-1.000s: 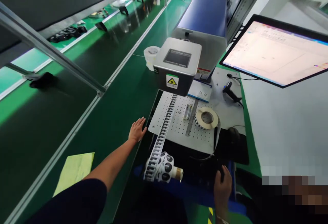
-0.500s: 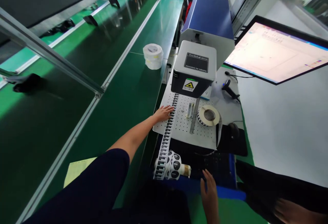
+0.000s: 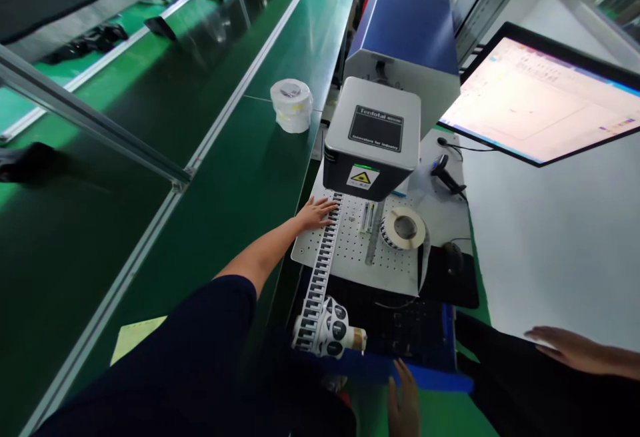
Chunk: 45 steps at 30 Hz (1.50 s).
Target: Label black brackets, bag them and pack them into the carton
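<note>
My left hand (image 3: 316,213) lies flat, fingers stretched out, on the perforated metal plate (image 3: 345,263), its fingertips on a strip of black-and-white labels (image 3: 320,277). The strip runs from under the machine head (image 3: 373,133) down to a roll of labels (image 3: 335,328) with round dark prints, at the near edge of the plate. My right hand (image 3: 404,400) is low in the view, to the right of that roll, with its fingers extended and nothing seen in them. Its wrist is cut off by the frame's bottom edge.
Another label roll (image 3: 404,229) lies on the plate beside a metal ruler (image 3: 374,233). To the right are a barcode scanner (image 3: 447,175), a mouse (image 3: 454,258) and a monitor (image 3: 540,93). Wrapped rolls (image 3: 291,105) stand on the green bench. A co-worker's hand (image 3: 570,349) is at far right.
The view has shifted slightly. My left hand stays on the strip, and my right hand is a little lower. The co-worker's hand has risen at the right.
</note>
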Available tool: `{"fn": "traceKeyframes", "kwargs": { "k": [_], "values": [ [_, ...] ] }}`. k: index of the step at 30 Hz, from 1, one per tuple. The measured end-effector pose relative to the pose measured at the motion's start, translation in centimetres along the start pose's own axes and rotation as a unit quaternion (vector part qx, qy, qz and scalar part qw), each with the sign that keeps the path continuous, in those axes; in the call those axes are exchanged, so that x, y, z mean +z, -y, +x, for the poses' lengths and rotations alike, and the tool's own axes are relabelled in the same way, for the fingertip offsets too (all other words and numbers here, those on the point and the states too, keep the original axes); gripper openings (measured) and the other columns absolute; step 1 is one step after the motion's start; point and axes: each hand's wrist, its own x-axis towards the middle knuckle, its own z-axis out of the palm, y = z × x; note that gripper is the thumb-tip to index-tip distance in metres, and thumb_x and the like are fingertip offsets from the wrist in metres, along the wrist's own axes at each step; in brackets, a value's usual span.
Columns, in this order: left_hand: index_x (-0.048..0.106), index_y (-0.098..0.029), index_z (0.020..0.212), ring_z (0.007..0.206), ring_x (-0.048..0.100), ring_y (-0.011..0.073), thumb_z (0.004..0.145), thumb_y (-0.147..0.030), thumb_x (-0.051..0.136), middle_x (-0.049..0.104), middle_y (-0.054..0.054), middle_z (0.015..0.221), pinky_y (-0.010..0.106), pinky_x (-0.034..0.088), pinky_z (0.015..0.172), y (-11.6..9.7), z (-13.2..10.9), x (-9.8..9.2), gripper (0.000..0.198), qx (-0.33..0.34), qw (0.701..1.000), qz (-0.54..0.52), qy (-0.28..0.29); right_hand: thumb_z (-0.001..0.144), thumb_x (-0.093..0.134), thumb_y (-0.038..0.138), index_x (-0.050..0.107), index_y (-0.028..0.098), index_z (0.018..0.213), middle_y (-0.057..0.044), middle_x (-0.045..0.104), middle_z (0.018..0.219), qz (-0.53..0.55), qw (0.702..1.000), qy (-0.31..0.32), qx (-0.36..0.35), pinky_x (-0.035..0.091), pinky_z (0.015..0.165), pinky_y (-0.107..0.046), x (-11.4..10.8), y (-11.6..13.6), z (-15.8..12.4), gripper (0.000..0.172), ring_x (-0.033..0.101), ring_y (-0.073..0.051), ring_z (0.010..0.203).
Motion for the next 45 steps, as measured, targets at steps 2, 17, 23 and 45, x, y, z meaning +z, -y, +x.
{"fn": "traceKeyframes", "kwargs": {
  "k": [2,17,23,45],
  "values": [
    [0.024,-0.039,0.151,0.148,0.022,0.0269,0.09,-0.052,0.048,0.03,-0.005,0.158,0.055,0.003,0.12,0.1,0.2,-0.1,0.067,0.0,1.0,0.005,0.0,0.096,0.041,0.049,0.062,0.013,0.118,-0.02,0.064,0.122,-0.002,1.0,0.004,-0.011,0.053,0.09,-0.049,0.4,0.0,0.0,0.047,0.061,-0.031,0.114],
    [0.028,-0.036,0.151,0.144,0.029,0.0306,0.087,-0.057,0.051,0.037,-0.001,0.155,0.055,0.006,0.119,-0.3,0.5,-0.3,0.071,-0.002,1.0,0.005,-0.017,0.097,0.043,0.045,0.063,0.015,0.119,-0.018,0.064,0.124,0.019,0.999,0.035,-0.006,0.055,0.089,-0.048,1.3,2.9,0.4,0.043,0.061,-0.031,0.114],
    [0.029,-0.035,0.151,0.144,0.029,0.0309,0.087,-0.057,0.051,0.037,-0.001,0.155,0.055,0.008,0.119,-0.4,0.5,-0.1,0.071,0.004,1.0,0.004,-0.021,0.097,0.043,0.043,0.062,0.015,0.121,-0.017,0.062,0.126,0.028,0.998,0.049,0.009,0.054,0.091,-0.046,1.5,4.3,0.3,0.041,0.06,-0.029,0.117],
    [0.027,-0.038,0.151,0.145,0.026,0.0292,0.087,-0.057,0.051,0.033,-0.005,0.157,0.054,0.006,0.12,-0.8,0.3,-0.6,0.071,0.001,1.0,-0.009,-0.013,0.097,0.044,0.042,0.065,0.017,0.12,-0.014,0.064,0.125,0.026,0.998,0.049,0.021,0.054,0.093,-0.043,2.2,6.0,-1.1,0.04,0.06,-0.027,0.117]
  ]
}}
